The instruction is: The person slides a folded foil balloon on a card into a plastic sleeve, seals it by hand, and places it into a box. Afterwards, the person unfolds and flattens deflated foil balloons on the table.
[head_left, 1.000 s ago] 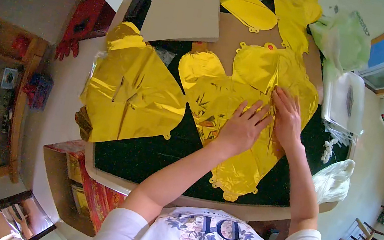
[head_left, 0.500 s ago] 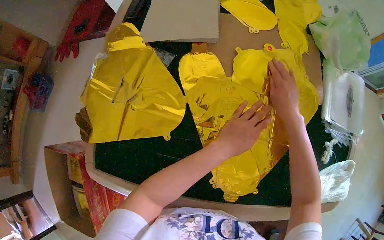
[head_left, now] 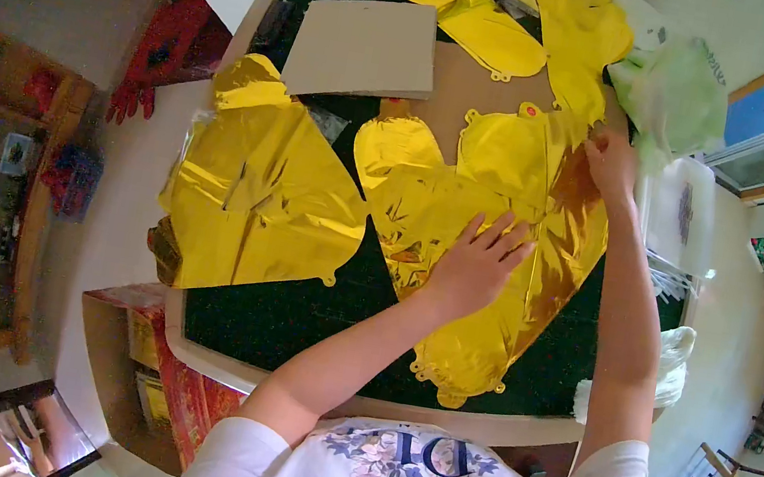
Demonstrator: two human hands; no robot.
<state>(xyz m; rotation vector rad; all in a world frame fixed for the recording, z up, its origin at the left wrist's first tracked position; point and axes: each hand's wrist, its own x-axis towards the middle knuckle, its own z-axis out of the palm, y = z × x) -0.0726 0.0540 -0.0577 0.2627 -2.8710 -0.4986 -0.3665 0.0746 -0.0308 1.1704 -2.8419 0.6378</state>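
A flat gold foil balloon [head_left: 419, 199], uninflated and creased, lies on the dark green table top in front of me. My left hand [head_left: 476, 266] rests on its middle, open, with the fingers stretched out. At the balloon's upper right edge my right hand [head_left: 608, 165] is closed, its fingers pinching the foil, which rises in folds beside it. A rounded foil part with a red dot lies folded over the balloon's upper half. Left of it is another flat gold foil balloon [head_left: 274, 190], wrinkled, with its lower left corner curled.
A grey-brown cardboard piece [head_left: 363, 48] lies toward the back, with more gold foil pieces [head_left: 492, 35] behind and beside it. A pale green plastic bag [head_left: 668, 99] and clear plastic sleeves [head_left: 680, 208] are on the right. A white bundle [head_left: 672, 363] sits near the right edge.
My right hand has moved right from the balloon's upper middle to its edge and lifted the foil there into folds. My left hand has stayed nearly in place.
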